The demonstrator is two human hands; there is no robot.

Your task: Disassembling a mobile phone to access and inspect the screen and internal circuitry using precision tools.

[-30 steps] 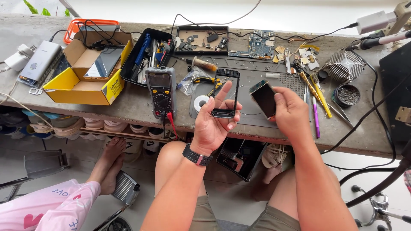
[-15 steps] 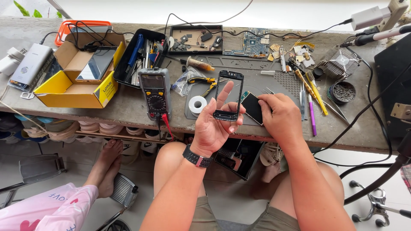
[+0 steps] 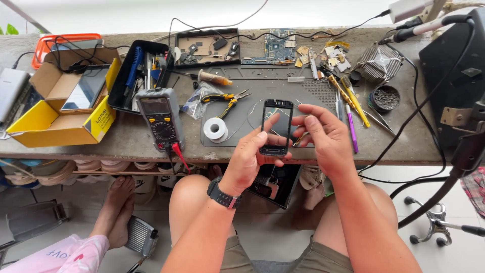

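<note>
My left hand (image 3: 250, 159), with a black watch on its wrist, holds a black phone front frame (image 3: 277, 126) upright by its lower end, just above the front edge of the grey work mat (image 3: 283, 86). The frame's window is see-through and shows the mat behind it. My right hand (image 3: 323, 139) is at the frame's right side, thumb and forefinger pinched against its upper right edge. The dark phone part it held a moment ago is out of sight.
On the concrete bench (image 3: 126, 136) are a multimeter (image 3: 160, 119), a solder roll (image 3: 216, 129), yellow-handled pliers (image 3: 227, 98), a yellow cardboard box (image 3: 60, 126), a black tool tray (image 3: 136, 76), screwdrivers (image 3: 348, 101) and a circuit board (image 3: 278, 50). Another person's feet (image 3: 118, 207) rest lower left.
My right hand has come left from beside the frame to touch its right edge, and the dark phone part no longer shows in it. My left hand has kept hold of the frame.
</note>
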